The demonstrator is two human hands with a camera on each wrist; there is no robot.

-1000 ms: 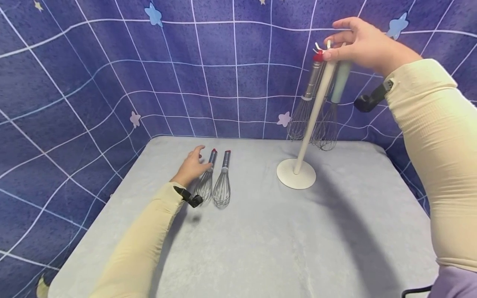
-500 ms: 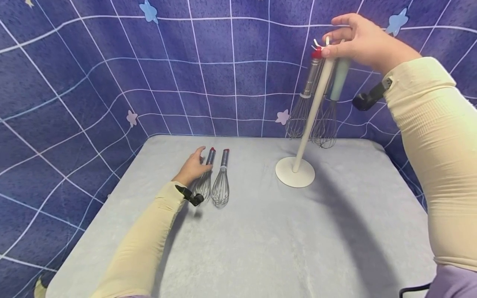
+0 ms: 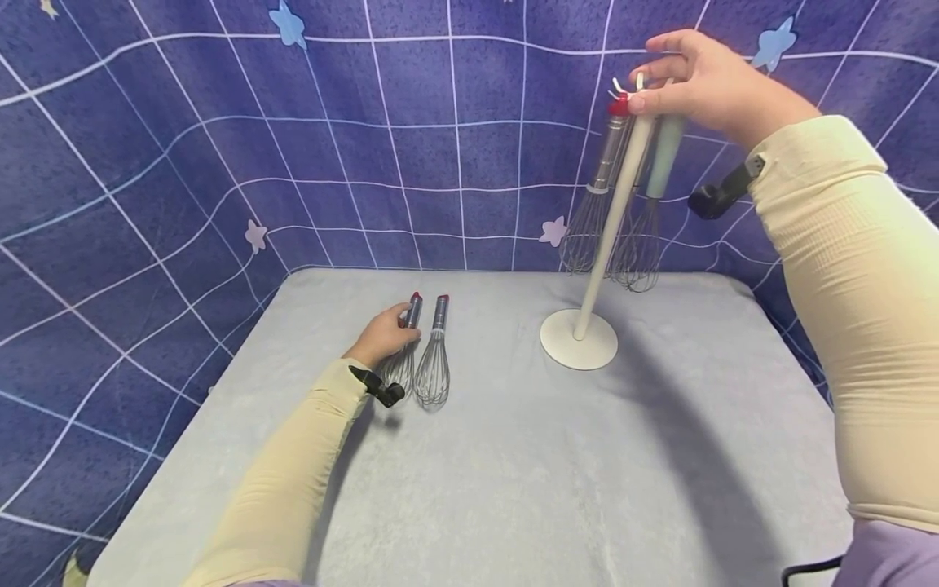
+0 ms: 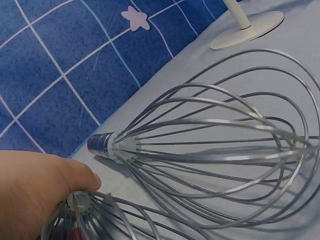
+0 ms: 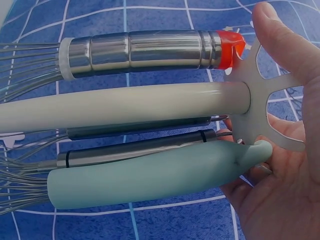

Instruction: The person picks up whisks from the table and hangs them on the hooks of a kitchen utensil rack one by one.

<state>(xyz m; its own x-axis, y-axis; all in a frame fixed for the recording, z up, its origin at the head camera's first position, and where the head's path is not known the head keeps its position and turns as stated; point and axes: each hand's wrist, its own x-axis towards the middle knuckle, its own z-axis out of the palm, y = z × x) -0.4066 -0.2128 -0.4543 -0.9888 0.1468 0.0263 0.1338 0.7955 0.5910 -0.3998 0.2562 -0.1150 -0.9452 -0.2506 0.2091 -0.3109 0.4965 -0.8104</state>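
Observation:
My left hand (image 3: 383, 336) holds the left of two steel whisks with red ends, its fingers at the handle (image 3: 415, 308). In the left wrist view the thumb (image 4: 75, 172) lies over that whisk's neck. The second whisk (image 3: 433, 375) lies parallel just to the right. My right hand (image 3: 711, 86) grips the hooked top of a cream stand (image 3: 610, 236), its thumb beside a red-ended whisk (image 5: 150, 52) hanging there. A whisk with a pale green handle (image 5: 145, 172) and slimmer steel-handled whisks (image 5: 135, 151) hang from the other hooks. Several fingers are hidden behind the hook plate (image 5: 257, 90).
The stand's round base (image 3: 579, 355) stands on the grey-covered table (image 3: 499, 473), right of the loose whisks. A blue curtain (image 3: 411, 147) with a white grid and stars closes off the back and left. A black cable (image 3: 810, 566) shows at the lower right.
The left hand's fingers, raised and spread over the whisk handle before, have lowered and closed around it. The right hand stays at the top of the stand.

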